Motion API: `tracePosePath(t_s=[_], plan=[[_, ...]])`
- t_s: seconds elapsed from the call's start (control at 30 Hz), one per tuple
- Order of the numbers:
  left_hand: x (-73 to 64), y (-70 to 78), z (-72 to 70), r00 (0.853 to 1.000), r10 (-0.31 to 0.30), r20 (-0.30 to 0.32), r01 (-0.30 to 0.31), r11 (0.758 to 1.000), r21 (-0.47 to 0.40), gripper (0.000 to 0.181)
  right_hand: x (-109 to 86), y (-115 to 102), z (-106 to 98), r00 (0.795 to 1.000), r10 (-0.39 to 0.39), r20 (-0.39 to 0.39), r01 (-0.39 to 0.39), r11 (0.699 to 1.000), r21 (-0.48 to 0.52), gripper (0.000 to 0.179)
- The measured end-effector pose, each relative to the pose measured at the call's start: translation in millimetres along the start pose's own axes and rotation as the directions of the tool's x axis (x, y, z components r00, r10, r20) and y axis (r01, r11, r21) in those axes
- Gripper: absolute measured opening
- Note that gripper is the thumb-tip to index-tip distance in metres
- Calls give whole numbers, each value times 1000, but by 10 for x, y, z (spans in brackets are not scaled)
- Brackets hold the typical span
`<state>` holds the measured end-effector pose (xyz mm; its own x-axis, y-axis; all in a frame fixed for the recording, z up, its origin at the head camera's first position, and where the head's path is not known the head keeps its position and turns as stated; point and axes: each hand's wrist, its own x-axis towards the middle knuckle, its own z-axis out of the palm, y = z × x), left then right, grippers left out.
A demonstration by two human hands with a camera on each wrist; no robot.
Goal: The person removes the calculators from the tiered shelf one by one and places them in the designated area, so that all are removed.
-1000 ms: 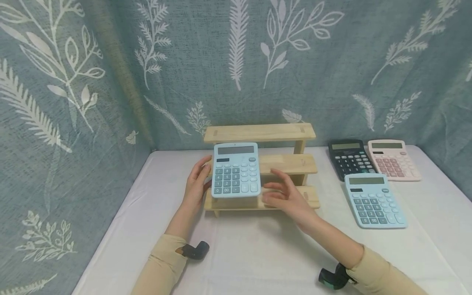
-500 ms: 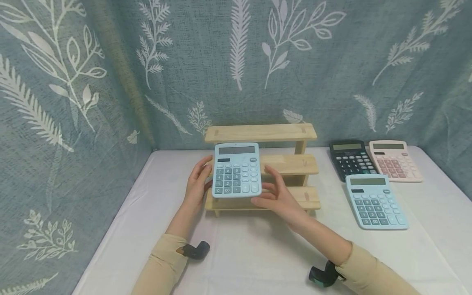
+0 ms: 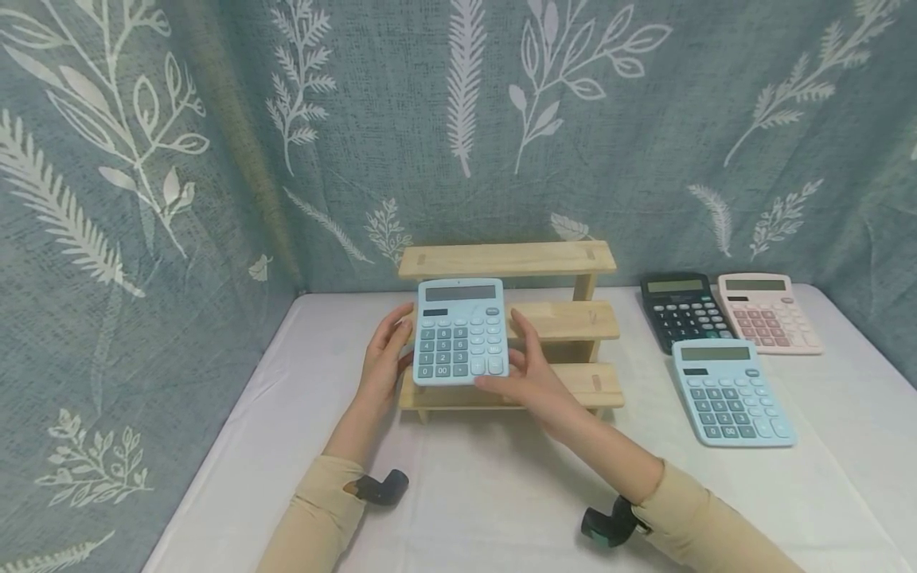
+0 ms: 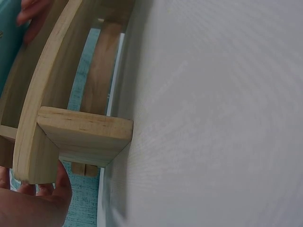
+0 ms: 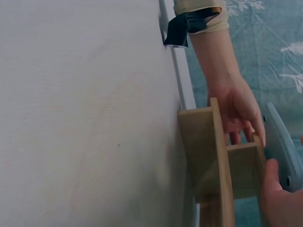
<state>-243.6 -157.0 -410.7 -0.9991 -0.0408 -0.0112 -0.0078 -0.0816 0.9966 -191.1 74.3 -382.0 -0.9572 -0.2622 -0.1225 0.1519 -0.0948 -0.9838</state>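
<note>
A light blue calculator [image 3: 461,330] is tilted face up over the middle tier of a three-tier wooden display stand [image 3: 509,256]. My right hand [image 3: 540,387] grips its lower right: the thumb lies at the bottom edge, fingers along the right side. In the right wrist view the calculator [image 5: 283,146] appears edge-on just above the middle plank, beside my right hand [image 5: 286,208]. My left hand [image 3: 381,358] holds the left end of the stand, thumb and fingers close to the calculator's left edge. Planks partly hide the left hand [image 4: 35,205] in the left wrist view.
To the right on the white table [image 3: 458,493] lie a black calculator [image 3: 677,312], a pink calculator [image 3: 770,318] and a second light blue calculator [image 3: 732,395], close together. A patterned blue-green curtain [image 3: 358,119] hangs behind and at the left.
My right hand has moved left from beside the calculator, and its thumb has come onto the lower edge. The left hand and the calculator have stayed almost still.
</note>
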Motion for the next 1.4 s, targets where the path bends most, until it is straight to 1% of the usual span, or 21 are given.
tracePosePath(t_s=[0.03, 0.07, 0.17, 0.27, 0.3, 0.5, 0.7, 1.1, 1.27, 1.4], plan=[[0, 0, -2, 1000, 0, 2, 0, 1000, 0, 45, 6, -3, 7, 1000, 3, -3, -3, 1000, -3, 113], [-21, 35, 9, 1000, -5, 3, 5, 1000, 2, 45, 13, -3, 11, 1000, 5, -6, -6, 1000, -10, 114], [-17, 31, 10, 1000, -2, 5, 2, 1000, 4, 45, 32, -3, 24, 1000, 9, -3, -9, 1000, -14, 114], [-12, 28, 14, 1000, 3, 2, -3, 1000, 0, 45, 50, 7, 39, 1000, 4, 5, -4, 1000, -5, 115], [10, -9, 3, 1000, 11, 1, -11, 1000, 0, 45, 57, 11, 46, 1000, -1, 11, 1, 1000, 3, 115], [9, -8, 1, 1000, 19, 4, -19, 1000, 6, 45, 82, 25, 90, 998, -36, 41, 34, 998, 49, 115], [4, -8, -1, 1000, 19, 4, -19, 1000, 9, 45, 91, 18, 119, 999, -43, 33, 41, 998, 57, 117], [11, -25, -16, 1000, 21, 10, -21, 1000, 11, 45, 82, 4, 142, 995, -65, 75, 55, 990, 131, 120], [12, -22, -13, 1000, 15, 8, -15, 1000, 8, 45, 69, 5, 145, 993, -60, 97, 42, 983, 178, 118], [-5, -5, -1, 1000, 16, 2, -16, 1000, 4, 44, 62, 12, 153, 993, -62, 98, 41, 978, 203, 118]])
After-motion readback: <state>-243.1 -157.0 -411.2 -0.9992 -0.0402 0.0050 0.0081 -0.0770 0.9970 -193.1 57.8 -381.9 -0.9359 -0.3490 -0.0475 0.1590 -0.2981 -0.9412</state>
